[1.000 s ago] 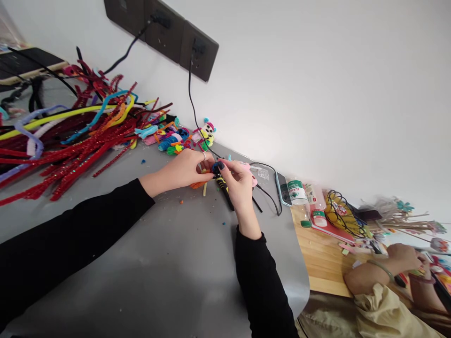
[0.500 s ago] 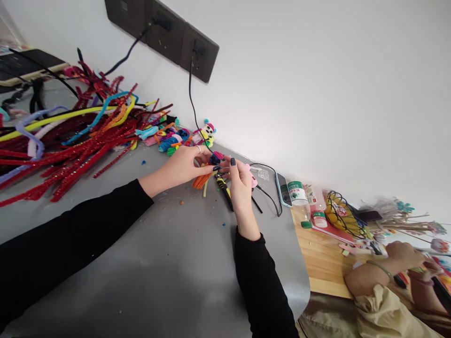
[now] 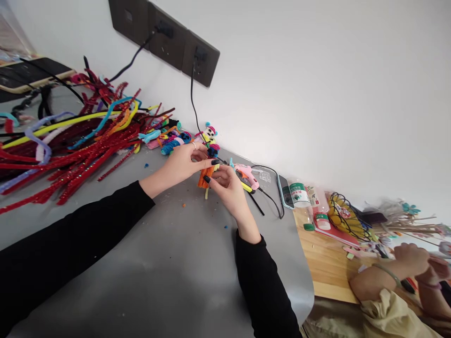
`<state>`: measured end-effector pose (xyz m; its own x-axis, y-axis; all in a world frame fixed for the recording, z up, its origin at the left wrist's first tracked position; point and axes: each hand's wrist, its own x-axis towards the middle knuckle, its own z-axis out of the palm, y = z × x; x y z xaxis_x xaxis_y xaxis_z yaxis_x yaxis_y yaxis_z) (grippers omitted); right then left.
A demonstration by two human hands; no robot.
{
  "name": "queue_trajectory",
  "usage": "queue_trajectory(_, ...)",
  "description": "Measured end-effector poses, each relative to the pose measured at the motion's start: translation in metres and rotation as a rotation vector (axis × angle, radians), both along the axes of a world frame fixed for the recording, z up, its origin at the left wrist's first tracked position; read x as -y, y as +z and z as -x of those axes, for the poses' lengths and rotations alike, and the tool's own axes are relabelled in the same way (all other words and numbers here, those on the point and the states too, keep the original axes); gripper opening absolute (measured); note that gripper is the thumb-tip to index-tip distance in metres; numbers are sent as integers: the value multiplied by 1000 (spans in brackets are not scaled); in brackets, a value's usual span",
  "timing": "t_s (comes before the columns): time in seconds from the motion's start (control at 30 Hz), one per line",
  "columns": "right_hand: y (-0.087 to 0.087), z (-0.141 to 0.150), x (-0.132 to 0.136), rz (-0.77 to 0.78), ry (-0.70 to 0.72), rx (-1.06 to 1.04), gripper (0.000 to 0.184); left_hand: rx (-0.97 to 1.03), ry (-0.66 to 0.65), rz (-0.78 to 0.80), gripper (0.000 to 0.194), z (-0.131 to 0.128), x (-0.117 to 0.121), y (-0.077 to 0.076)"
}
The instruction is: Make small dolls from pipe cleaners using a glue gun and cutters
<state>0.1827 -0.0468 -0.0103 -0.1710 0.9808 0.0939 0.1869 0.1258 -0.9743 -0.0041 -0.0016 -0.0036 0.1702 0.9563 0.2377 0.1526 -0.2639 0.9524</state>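
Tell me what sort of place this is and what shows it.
Likely a craft workspace: pipe cleaners lie heaped on a gray table, a pink glue gun rests near the right hand, and small fuzzy figures sit just beyond the left hand.

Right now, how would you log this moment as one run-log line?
Left hand: holding fuzzy figure | Right hand: at orange strands | Nearby: pink glue gun on gray tabletop
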Motion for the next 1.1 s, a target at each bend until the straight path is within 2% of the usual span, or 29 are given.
queue_trajectory(0.2,2,0,0,2,4,-15,36,-4,-63,-29,50,-1,2,1)
queue_trajectory(0.37,2,0,0,-21,4,-12,35,-19,-36,-45,48,0,1,-2)
queue_trajectory(0.53,0,0,-1,21,15,-41,40,17,18,-22,53,-2,1,-3)
queue_trajectory(0.8,-4,5,-1,111,36,-102,50,58,69,-44,42,3,0,-6)
queue_trajectory(0.97,-11,14,5,121,25,-121,48,0,99,-36,43,6,2,-6)
queue_trajectory(1.1,-14,20,12,81,4,-103,47,56,14,20,46,6,7,-14)
